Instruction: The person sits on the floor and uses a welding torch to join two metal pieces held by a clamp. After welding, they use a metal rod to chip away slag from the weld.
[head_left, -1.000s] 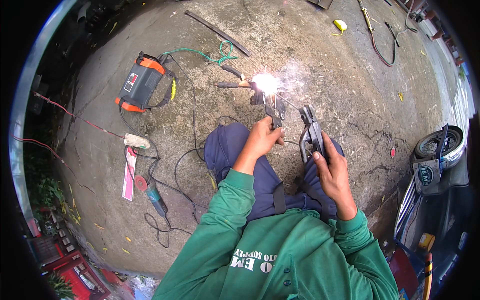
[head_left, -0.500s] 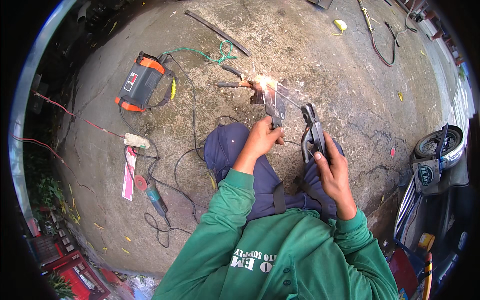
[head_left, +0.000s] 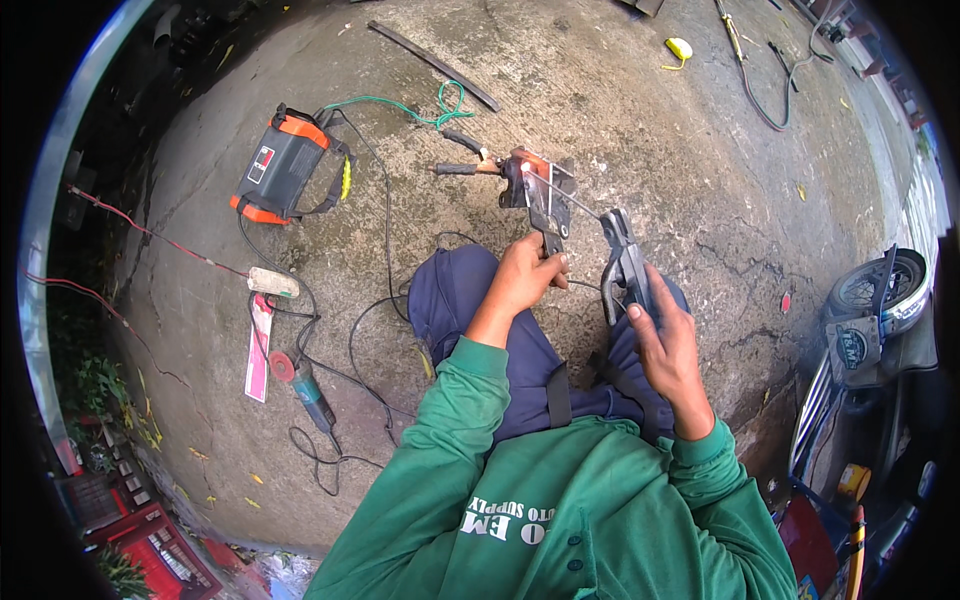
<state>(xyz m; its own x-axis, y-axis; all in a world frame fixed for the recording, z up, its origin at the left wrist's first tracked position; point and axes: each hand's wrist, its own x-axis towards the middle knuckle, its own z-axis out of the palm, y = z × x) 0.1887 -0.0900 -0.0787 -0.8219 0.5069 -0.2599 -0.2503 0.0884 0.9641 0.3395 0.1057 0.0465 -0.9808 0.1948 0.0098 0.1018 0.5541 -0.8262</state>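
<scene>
My left hand [head_left: 523, 275] grips the dark flat handle of a metal bracket assembly [head_left: 550, 208], whose upper part [head_left: 530, 170] has an orange patch. A clamp [head_left: 488, 163] with black handles sits at its upper left, on the concrete side. My right hand [head_left: 665, 355] is closed round a black electrode holder [head_left: 625, 260] at my right knee. A thin welding rod [head_left: 570, 200] runs from the holder up and left to the bracket's upper part; I cannot tell whether its tip touches the metal.
An orange-and-black welder [head_left: 280, 170] with cables lies at the upper left on the concrete [head_left: 760, 190]. An angle grinder [head_left: 310, 390], a white-and-pink strip [head_left: 258, 350] and a white block [head_left: 272, 282] lie left. A metal bar [head_left: 430, 62] lies ahead; a motorcycle [head_left: 880, 295] stands right.
The bright white arc and smoke at the bracket shrank to orange sparks, then vanished, showing the metal. Both hands stay in almost the same place.
</scene>
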